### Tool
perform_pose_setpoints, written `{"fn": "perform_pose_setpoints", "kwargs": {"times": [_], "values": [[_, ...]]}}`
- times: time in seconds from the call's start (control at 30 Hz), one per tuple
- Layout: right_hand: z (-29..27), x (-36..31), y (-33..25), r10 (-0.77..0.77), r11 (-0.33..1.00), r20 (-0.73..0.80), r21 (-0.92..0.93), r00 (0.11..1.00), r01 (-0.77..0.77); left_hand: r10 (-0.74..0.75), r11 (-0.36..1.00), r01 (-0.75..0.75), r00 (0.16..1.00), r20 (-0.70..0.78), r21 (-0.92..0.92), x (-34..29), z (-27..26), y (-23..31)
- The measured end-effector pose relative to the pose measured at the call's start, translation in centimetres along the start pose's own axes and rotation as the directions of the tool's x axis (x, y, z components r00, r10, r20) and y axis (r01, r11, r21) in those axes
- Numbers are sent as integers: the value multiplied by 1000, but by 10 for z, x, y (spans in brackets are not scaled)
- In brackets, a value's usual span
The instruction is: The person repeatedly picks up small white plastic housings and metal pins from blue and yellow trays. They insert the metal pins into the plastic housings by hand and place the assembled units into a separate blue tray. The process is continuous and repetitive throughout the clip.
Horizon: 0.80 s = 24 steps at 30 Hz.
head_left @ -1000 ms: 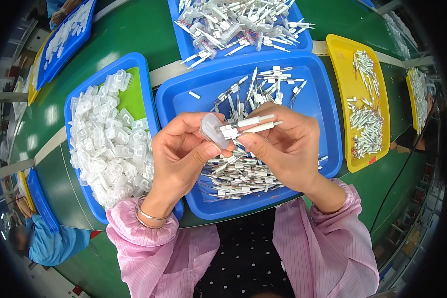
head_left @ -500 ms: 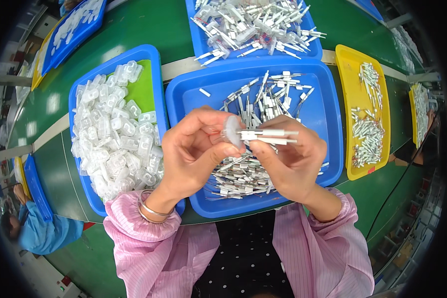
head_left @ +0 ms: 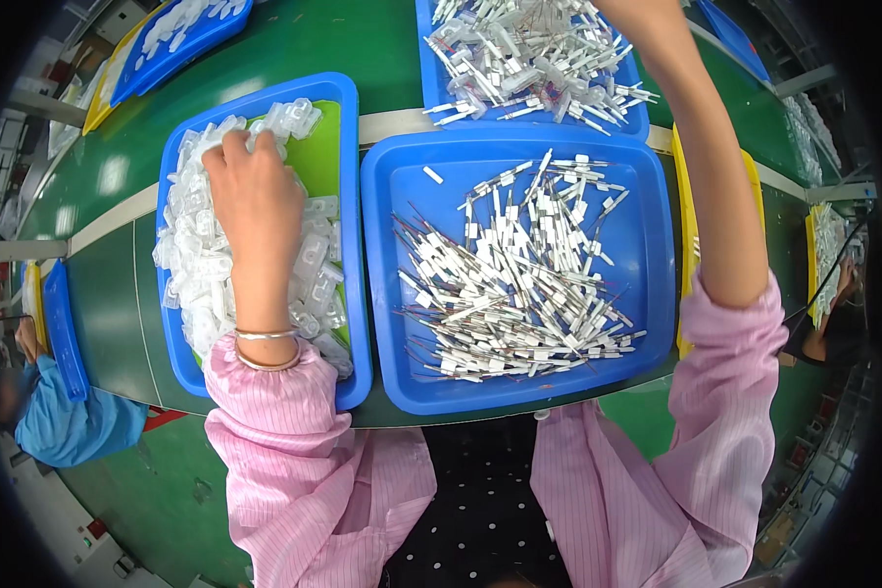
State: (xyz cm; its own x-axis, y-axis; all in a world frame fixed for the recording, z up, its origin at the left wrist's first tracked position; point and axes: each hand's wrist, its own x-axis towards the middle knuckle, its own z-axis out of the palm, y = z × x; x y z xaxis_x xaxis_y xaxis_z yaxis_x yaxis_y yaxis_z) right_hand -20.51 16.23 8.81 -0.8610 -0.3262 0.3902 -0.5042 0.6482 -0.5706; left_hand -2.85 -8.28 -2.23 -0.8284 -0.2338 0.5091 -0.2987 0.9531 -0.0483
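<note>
My left hand (head_left: 257, 201) is down in the left blue tray (head_left: 360, 245), over a heap of clear plastic housings (head_left: 194, 240). Its fingers are bent down among the housings, and the fingertips and whatever they hold are hidden. My right arm stretches far forward on the right. Only the base of my right hand (head_left: 642, 12) shows at the top edge, beside the far blue tray (head_left: 641, 122); its fingers lie outside the picture. Wired housing assemblies (head_left: 519, 64) fill that far tray. Thin white parts with wire leads (head_left: 529, 284) lie heaped in the middle blue tray (head_left: 402, 176).
A yellow tray (head_left: 684, 196) stands at the right, partly behind my right arm. Another blue tray (head_left: 127, 88) with white pieces is at the far left. A person in a blue sleeve (head_left: 78, 416) sits at the left edge. The trays stand on a green table (head_left: 294, 44).
My hands have parted from over the middle tray, where they held a clear housing and white wired parts. The left moved to the housings; the right reached far forward. Neither item shows in my hands.
</note>
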Motion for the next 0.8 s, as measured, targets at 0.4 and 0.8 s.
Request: {"fn": "perform_pose_setpoints", "kwargs": {"times": [0.4, 0.8], "values": [[54, -51, 0, -467, 803, 299, -252, 832, 540, -77, 997, 74, 994, -73, -37, -3, -1, -8], [60, -117, 30, -369, 895, 491, -42, 789, 445, 222, -633, 589, 760, 610, -503, -9, -38, 49]]}}
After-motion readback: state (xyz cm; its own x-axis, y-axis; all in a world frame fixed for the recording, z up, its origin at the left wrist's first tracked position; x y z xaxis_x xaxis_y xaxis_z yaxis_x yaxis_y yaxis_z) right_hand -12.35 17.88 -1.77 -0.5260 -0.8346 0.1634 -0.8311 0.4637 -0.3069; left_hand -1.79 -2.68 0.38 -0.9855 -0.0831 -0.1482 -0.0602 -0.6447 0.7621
